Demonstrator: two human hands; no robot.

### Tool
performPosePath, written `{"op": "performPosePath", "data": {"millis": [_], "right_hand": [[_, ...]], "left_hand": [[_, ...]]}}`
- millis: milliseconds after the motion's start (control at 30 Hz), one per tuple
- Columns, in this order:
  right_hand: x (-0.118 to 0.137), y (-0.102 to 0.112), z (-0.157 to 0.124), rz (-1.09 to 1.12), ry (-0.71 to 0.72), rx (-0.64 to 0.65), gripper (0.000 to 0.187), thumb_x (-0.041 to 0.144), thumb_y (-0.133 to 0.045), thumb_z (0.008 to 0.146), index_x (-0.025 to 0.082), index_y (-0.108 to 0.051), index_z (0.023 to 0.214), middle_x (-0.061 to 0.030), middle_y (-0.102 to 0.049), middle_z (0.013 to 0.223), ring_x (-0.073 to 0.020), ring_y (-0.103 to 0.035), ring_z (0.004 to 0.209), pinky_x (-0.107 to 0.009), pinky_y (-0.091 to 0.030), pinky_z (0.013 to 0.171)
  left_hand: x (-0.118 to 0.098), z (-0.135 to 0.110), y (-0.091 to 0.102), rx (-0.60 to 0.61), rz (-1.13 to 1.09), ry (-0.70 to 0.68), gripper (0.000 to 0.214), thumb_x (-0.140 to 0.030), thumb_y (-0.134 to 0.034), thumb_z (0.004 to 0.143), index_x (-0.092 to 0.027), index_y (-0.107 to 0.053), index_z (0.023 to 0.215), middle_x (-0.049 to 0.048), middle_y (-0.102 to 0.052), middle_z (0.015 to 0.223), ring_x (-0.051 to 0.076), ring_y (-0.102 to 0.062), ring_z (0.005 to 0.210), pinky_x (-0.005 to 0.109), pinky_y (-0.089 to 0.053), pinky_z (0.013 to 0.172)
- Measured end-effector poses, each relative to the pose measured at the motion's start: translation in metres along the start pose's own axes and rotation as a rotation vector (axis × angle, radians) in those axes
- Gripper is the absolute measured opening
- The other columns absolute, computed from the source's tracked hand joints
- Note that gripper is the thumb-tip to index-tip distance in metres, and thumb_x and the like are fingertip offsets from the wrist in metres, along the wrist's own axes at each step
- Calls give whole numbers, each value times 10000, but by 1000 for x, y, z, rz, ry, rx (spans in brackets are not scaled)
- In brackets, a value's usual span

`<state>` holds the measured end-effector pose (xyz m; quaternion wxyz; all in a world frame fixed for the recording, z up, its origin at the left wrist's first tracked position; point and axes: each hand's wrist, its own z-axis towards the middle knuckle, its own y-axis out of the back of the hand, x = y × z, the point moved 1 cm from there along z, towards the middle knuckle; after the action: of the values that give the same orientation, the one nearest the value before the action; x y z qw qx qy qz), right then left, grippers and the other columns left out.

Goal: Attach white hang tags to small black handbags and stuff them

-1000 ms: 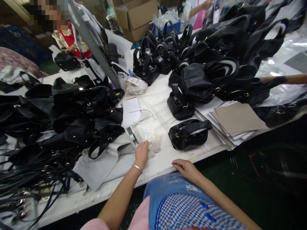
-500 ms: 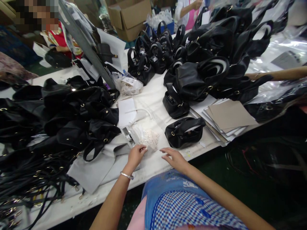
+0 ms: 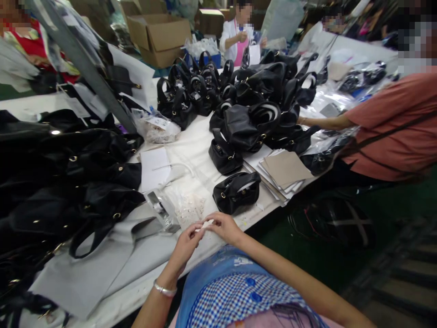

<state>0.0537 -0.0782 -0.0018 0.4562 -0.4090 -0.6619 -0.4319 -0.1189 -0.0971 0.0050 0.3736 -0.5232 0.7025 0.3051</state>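
Showing, head view: both hands meet at 6 o'clock over the near edge of the white table (image 3: 205, 136).
Left hand (image 3: 186, 239): fingertips pressed together, pinching one end of a small pale piece (image 3: 205, 224).
Right hand (image 3: 225, 225): fingers curled, thumb and forefinger nipping the other end of the same piece; what the piece is cannot be told.
Clear bag of small parts (image 3: 187, 207): lies on the table at 12 o'clock of the hands, just beside them.
Small black handbag (image 3: 237, 191): at 1 o'clock of the hands, near, untouched.
Step in hand: judged to be readying a small fitting between the fingertips.
Next move: likely calls for a steady two-handed pinch while carrying it to the handbag.
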Motion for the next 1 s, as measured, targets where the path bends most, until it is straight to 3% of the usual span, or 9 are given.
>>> {"op": "performPosePath", "data": {"millis": [167, 400, 467, 567, 700, 733, 800, 900, 1000], "right_hand": [[-3, 9, -8, 399, -143, -59, 179, 248, -641, 760, 199, -576, 920, 42, -608, 701, -90, -523, 607, -204, -375, 581], [-18, 37, -40, 748, -228, -231, 360, 355, -700, 739, 226, -529, 1029, 37, -625, 764, -90, -536, 623, -200, -390, 596], [-23, 46, -50, 710, -241, -261, 367, 377, -662, 781, 228, -553, 1098, 22, -636, 792, -101, -559, 667, -213, -419, 632], [-27, 51, -60, 568, -246, -144, 354, 440, -556, 859, 183, -625, 1092, -17, -652, 810, -120, -587, 716, -254, -465, 711], [-21, 44, -64, 323, -123, 2, 448, 428, -656, 786, 196, -628, 1168, -80, -637, 1157, -184, -623, 953, -316, -497, 841], [-19, 42, -64, 275, -99, -11, 501, 408, -693, 756, 207, -606, 1207, -79, -627, 1195, -198, -616, 1005, -325, -494, 871], [-16, 41, -66, 216, -96, -71, 515, 380, -703, 753, 205, -589, 1224, -61, -685, 1059, -194, -636, 962, -325, -501, 865], [-12, 50, -70, 80, -96, -186, 257, 390, -606, 840, 195, -688, 985, -23, -690, 776, -166, -641, 766, -315, -509, 788], [-4, 67, -71, -160, 31, -333, 212, 362, -585, 863, 213, -712, 781, -36, -705, 838, -188, -629, 905, -402, -412, 999]], "left_hand": [[-1, 3, -9, 177, -26, -12, 377, -521, -613, 790, -153, -599, 870, -12, -530, 662, 108, -453, 605, 214, -367, 548], [-9, 11, 1, 208, 232, -30, 374, -513, -596, 804, -151, -667, 864, 24, -598, 746, 144, -498, 691, 240, -375, 610], [-12, 16, 0, 197, 291, -67, 373, -516, -594, 803, -153, -671, 838, 33, -623, 758, 161, -525, 725, 253, -392, 648], [-23, 22, -14, 256, 382, -143, 352, -500, -585, 815, -161, -680, 799, 36, -657, 759, 179, -564, 759, 269, -411, 705], [-46, 23, -46, 365, 477, -224, 303, -453, -583, 828, -177, -709, 821, 36, -697, 781, 180, -594, 751, 269, -422, 708], [-50, 23, -52, 372, 486, -235, 294, -445, -585, 829, -181, -713, 831, 34, -702, 786, 177, -597, 746, 265, -423, 700], [-57, 26, -59, 372, 512, -251, 285, -440, -588, 830, -185, -715, 835, 29, -705, 781, 169, -599, 727, 258, -421, 681], [-62, 33, -55, 359, 567, -287, 279, -445, -601, 824, -189, -709, 804, 21, -703, 769, 164, -600, 724, 252, -415, 673], [-62, 43, -44, 333, 556, -311, 276, -438, -600, 825, -182, -693, 776, 21, -695, 769, 163, -593, 733, 250, -414, 678]]}}
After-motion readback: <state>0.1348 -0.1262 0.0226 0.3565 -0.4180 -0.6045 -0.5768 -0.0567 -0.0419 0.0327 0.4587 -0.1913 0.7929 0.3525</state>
